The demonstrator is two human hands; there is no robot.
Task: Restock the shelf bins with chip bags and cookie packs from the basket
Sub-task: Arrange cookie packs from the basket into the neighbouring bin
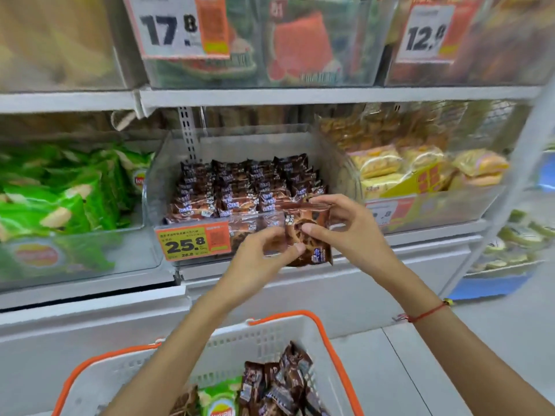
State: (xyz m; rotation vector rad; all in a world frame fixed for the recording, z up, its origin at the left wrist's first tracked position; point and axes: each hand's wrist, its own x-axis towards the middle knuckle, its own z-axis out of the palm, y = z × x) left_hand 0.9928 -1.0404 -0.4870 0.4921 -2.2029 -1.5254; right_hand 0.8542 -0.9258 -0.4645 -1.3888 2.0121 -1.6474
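Both hands hold one brown cookie pack (pixel 312 235) upright in front of the clear middle bin (pixel 156 181). My right hand (pixel 339 226) grips its top edge and right side, thumb on the front. My left hand (pixel 264 253) pinches its lower left edge. The bin holds several rows of the same brown cookie packs (pixel 240 187). Below, the white basket with orange rim (pixel 321 328) contains more brown cookie packs (pixel 282 382) and a green chip bag (pixel 220 397).
A clear bin of green chip bags (pixel 57 202) stands to the left, a bin of yellow snack packs (pixel 420 169) to the right. An orange price tag reading 25.8 (pixel 192 241) hangs on the middle bin's front. Upper shelf bins (pixel 258 40) sit overhead.
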